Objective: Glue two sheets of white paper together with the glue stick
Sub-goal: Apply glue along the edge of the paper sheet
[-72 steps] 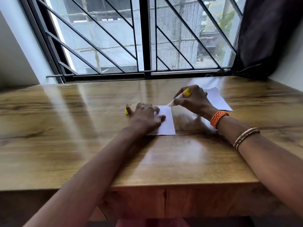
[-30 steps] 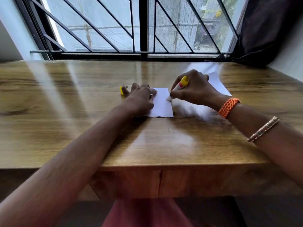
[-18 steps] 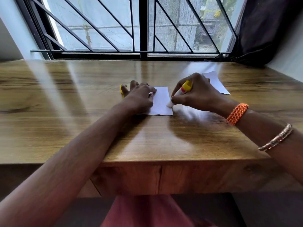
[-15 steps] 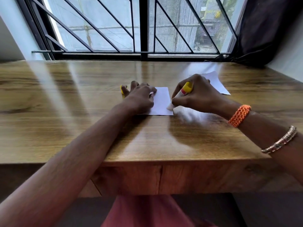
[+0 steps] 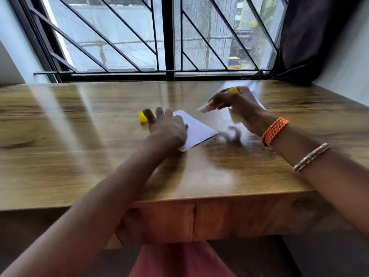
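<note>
A small white sheet (image 5: 196, 130) lies on the wooden table (image 5: 79, 152), turned at an angle. My left hand (image 5: 166, 129) presses flat on its left part. My right hand (image 5: 237, 106) holds the glue stick (image 5: 203, 108), with the stick's white tip lifted off the sheet and its yellow end showing above the fingers. The second white sheet (image 5: 259, 100) lies behind my right hand, mostly hidden by it. A yellow cap (image 5: 142, 117) sits on the table just left of my left fingers.
A barred window (image 5: 167, 37) runs along the table's far edge, and a dark curtain (image 5: 311, 37) hangs at the back right. The table's front edge (image 5: 199, 198) is close to my body. The frame is blurred by motion.
My right hand has lifted the glue stick off the sheet's right edge, up and to the right. The sheet under my left hand has turned to an angle.
</note>
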The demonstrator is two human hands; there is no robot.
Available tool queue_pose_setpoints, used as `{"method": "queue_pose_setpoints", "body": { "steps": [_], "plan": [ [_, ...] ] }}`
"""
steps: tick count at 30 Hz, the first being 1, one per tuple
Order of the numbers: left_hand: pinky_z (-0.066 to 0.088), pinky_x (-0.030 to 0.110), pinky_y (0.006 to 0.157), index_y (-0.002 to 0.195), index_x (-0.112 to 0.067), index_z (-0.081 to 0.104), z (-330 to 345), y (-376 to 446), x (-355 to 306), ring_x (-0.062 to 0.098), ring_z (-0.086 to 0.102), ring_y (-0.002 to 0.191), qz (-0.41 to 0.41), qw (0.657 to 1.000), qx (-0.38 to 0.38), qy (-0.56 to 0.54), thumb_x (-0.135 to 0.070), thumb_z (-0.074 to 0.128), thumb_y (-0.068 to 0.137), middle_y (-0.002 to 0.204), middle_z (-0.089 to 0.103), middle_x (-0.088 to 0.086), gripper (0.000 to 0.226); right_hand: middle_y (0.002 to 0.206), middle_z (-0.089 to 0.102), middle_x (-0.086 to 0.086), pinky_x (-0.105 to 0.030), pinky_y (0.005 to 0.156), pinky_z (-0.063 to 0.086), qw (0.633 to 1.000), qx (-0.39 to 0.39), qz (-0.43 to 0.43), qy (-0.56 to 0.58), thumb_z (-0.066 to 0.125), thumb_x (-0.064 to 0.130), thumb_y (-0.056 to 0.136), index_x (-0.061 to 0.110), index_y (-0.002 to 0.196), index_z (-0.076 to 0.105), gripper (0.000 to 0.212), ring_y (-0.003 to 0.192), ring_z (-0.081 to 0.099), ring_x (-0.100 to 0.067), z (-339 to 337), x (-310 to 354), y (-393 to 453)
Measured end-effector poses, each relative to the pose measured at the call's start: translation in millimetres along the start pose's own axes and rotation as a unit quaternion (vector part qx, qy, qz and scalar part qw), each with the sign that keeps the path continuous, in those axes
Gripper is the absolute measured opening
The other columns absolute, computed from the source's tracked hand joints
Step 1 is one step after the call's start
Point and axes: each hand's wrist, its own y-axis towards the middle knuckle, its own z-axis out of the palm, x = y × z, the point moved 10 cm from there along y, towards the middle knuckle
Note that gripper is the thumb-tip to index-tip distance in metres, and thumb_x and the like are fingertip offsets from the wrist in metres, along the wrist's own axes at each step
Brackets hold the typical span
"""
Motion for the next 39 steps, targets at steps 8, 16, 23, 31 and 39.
{"method": "queue_pose_setpoints", "body": {
  "steps": [8,16,23,31,39],
  "plan": [
    [0.018,0.040,0.104,0.115,-0.015,0.053,-18,-9,6,0.027,0.038,0.118,-0.040,0.991,-0.104,0.072,-0.045,0.028,0.096,0.121,0.054,0.010,0.043,0.071,0.072,-0.005,-0.045,0.077,0.046,0.984,-0.067,0.002,-0.166,0.070,0.023,0.060,0.011,0.067,0.074,0.014,0.076,0.063,-0.023,-13,-13,9],
    [0.032,0.039,0.091,0.123,-0.017,0.049,-19,-13,-40,0.028,0.036,0.119,0.209,0.962,-0.080,-0.159,-0.026,0.043,0.093,0.128,0.046,0.007,0.032,0.056,0.064,0.005,-0.045,0.078,0.051,0.958,-0.094,-0.015,-0.272,0.071,0.024,0.061,0.015,0.064,0.074,0.010,0.060,0.054,-0.009,-19,-3,4],
    [0.032,0.038,0.091,0.123,-0.020,0.050,-12,-10,-38,0.028,0.037,0.118,0.200,0.963,-0.051,-0.175,-0.027,0.042,0.093,0.124,0.045,0.005,0.031,0.052,0.059,0.012,-0.047,0.078,0.048,0.954,-0.085,-0.019,-0.288,0.072,0.024,0.061,0.012,0.065,0.074,0.013,0.065,0.056,-0.013,-13,-5,10],
    [0.037,0.038,0.094,0.119,-0.021,0.056,-20,-14,-34,0.026,0.040,0.120,0.201,0.956,-0.060,-0.207,-0.023,0.047,0.091,0.121,0.051,0.004,0.029,0.058,0.062,0.006,-0.047,0.083,0.049,0.953,-0.077,-0.019,-0.291,0.073,0.024,0.063,0.012,0.069,0.075,0.014,0.072,0.061,-0.016,-11,-4,8],
    [0.035,0.037,0.092,0.120,-0.023,0.056,-19,-14,-33,0.026,0.040,0.121,0.198,0.956,-0.063,-0.209,-0.024,0.046,0.092,0.121,0.051,0.003,0.030,0.055,0.062,0.003,-0.044,0.074,0.048,0.963,-0.052,-0.030,-0.264,0.073,0.022,0.060,0.013,0.062,0.073,0.009,0.060,0.051,-0.009,-8,-2,-10]
  ]
}}
